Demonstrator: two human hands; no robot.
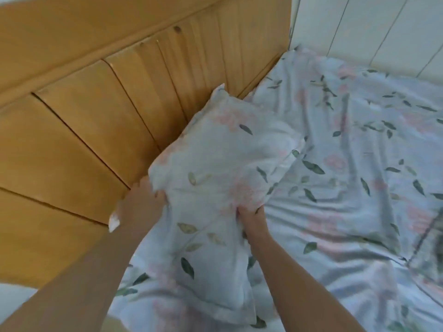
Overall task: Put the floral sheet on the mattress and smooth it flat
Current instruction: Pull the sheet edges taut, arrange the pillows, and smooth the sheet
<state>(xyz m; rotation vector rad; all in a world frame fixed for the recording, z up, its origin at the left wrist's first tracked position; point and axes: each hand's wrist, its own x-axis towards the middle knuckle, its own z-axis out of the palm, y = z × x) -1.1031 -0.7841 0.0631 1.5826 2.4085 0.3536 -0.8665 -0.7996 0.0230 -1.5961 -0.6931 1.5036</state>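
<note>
hands 2: left hand, right hand | pillows 2: far pillow, near pillow | floral sheet 1 | wooden headboard 1 | white wall 1

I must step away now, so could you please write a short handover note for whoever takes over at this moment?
Left hand grips the near left corner of the floral pillow; right hand grips its near edge.
The pillow is by the wooden headboard, over the floral sheet.
A second pillow lies nearer the person.
Done: the sheet is spread out, reaching the headboard.
Left: creases run across it, so it probably needs smoothing once the pillow is set down.
</note>
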